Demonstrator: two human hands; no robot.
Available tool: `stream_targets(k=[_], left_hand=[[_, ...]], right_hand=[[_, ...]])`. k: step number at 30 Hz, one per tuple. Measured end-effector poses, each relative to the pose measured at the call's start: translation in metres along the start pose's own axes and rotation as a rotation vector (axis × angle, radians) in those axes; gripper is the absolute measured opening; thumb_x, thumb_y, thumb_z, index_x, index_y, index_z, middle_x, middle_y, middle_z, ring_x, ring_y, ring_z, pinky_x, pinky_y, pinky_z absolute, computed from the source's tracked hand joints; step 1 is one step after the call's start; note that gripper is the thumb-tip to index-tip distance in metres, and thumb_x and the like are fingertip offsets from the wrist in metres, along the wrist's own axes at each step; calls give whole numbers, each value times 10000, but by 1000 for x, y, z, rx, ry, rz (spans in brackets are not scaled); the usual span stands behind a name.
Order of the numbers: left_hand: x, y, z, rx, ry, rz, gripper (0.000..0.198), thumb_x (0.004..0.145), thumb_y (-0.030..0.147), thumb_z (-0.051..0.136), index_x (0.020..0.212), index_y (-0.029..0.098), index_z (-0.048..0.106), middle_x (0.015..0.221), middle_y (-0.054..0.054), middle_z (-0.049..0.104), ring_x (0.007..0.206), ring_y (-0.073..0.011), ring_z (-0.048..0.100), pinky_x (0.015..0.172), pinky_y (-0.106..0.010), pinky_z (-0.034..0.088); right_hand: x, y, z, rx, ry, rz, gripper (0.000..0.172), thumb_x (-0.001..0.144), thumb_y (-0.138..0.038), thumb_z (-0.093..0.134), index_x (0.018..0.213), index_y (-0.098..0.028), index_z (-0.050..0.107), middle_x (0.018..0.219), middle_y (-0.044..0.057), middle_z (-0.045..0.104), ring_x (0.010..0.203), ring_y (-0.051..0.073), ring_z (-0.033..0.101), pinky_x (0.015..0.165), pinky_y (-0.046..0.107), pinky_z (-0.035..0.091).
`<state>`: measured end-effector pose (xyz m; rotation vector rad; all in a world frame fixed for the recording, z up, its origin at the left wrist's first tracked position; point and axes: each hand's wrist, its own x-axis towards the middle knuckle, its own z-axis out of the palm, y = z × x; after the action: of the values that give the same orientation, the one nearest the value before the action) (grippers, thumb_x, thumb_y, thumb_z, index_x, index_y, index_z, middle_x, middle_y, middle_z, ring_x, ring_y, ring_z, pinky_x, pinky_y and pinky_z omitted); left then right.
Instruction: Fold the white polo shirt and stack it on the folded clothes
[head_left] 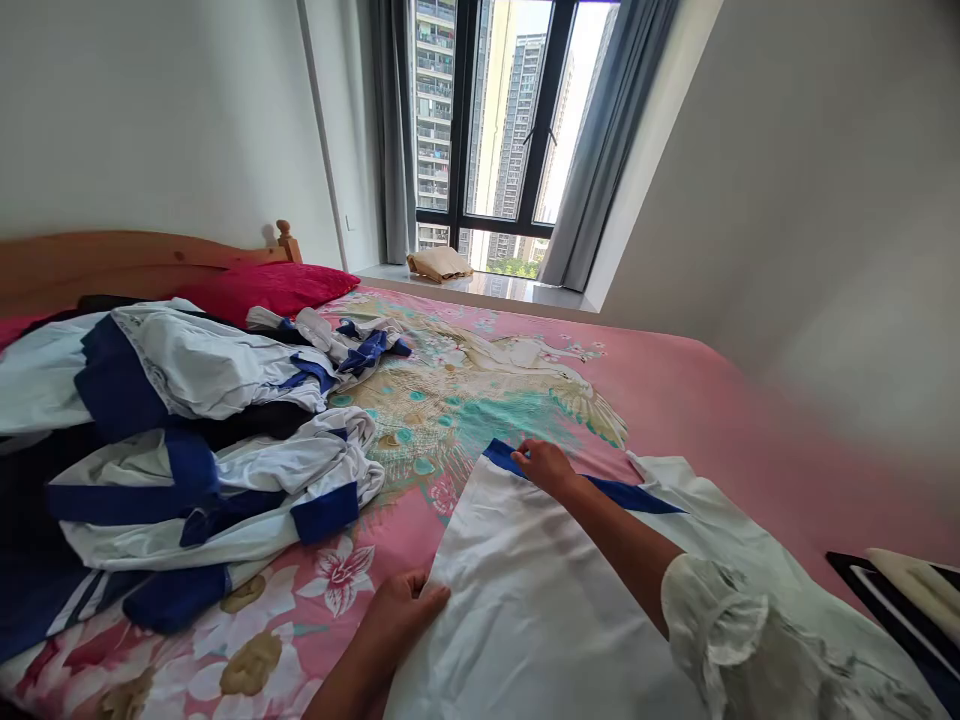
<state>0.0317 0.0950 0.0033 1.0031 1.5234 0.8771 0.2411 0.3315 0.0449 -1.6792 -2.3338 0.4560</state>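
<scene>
Risk 1: slippage of white garment [517, 590], spread flat on bed [720, 400] at 6 o'clock of view. Left hand [401, 610] pinching near left edge, fingers closed on cloth; right hand [544, 465] pressing far edge at blue band [622, 493], fingers curled on hem, grip depth not discernible. Cloth smooth and thin by appearance; likely to slide on printed sheet if one edge pulled harder than other. Probable result: skewed crease, band no longer aligned.

Risk 2: bunching at 3 o'clock of right hand. Loose white fold [697, 490] beyond band lying wrinkled; probable to drag along and trap under main panel.

Risk 3: snagging by own sleeve [712, 620]. Ruffled cuff hanging over garment at 5 o'clock; liable to catch or disturb smoothed surface during any sweep.

Surroundings:
- Pile [187, 440] of white-and-blue clothes at 9 o'clock, near left hand but apart from garment. Nearest blue cuff close to left edge; confusion or overlap possible.
- Red pillow [270, 285] and headboard [127, 260] at 10 o'clock, well apart.
- Window [502, 120] with curtains at 12 o'clock; tan item [439, 263] on sill.
- Dark flat object [892, 590] with pale item on top at 4 o'clock, at bed edge; identity unclear; limits room rightward.
</scene>
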Motion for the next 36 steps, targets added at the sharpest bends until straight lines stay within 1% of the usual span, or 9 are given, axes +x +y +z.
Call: stream_targets(k=[3,7,12,16,22,25,29,31,36], left_hand=[[-3,5,2,75,53,-9,259,695,361,586,752,128,685,708,-22,709,679,-206,624,582,-257,419],[-5,11,2,127,57,-17,257,687,339,573,755,121,692,732,-27,712,717,-222,628,603,-265,422],[-11,16,0,54,15,-7,276,665,340,598,793,118,703,761,-27,715,741,-229,624,616,-271,431],[-14,14,-1,-26,-87,-3,311,705,379,573,816,120,706,790,-34,724,745,-228,627,608,-269,437],[-13,8,1,-1,-41,28,269,682,308,572,829,135,717,790,-26,727,770,-244,640,615,-273,448],[-14,11,1,-1,-24,21,278,674,330,590,814,128,720,792,-38,726,770,-250,639,610,-276,448],[-19,15,-2,-79,-118,12,310,709,370,556,828,137,721,789,-29,724,756,-241,634,618,-276,452],[-19,16,-3,-78,-146,21,281,698,308,536,842,146,716,801,-18,723,762,-238,638,618,-271,449],[-26,19,8,90,-20,19,220,660,278,544,750,150,699,763,-33,722,771,-269,644,596,-281,436]], right_hand=[[27,-31,30,76,-42,81,290,862,-412,563,968,-145,605,942,54,626,867,177,583,796,348,464],[44,-38,50,183,-88,202,283,864,-404,575,925,-128,585,847,24,604,725,132,571,684,303,487],[37,-23,42,339,-134,280,261,896,-382,500,990,-144,551,649,-28,571,455,76,469,461,215,398],[31,-21,29,424,-226,327,214,806,-314,594,936,-148,557,477,-69,489,327,67,369,355,201,283],[36,-38,29,520,-160,360,232,919,-350,453,989,-143,530,604,-55,532,396,51,441,377,173,342],[36,-41,32,521,-153,358,239,907,-364,487,955,-138,548,611,-48,546,409,50,449,390,173,358],[31,-40,32,481,-191,352,207,854,-347,569,836,-140,569,552,-64,533,374,50,407,403,187,355],[29,-40,30,464,-132,343,179,851,-326,551,843,-147,569,559,-57,546,392,63,427,428,197,363],[31,-43,27,416,148,275,195,818,-294,468,954,-182,552,682,-14,611,594,129,546,558,218,394]])
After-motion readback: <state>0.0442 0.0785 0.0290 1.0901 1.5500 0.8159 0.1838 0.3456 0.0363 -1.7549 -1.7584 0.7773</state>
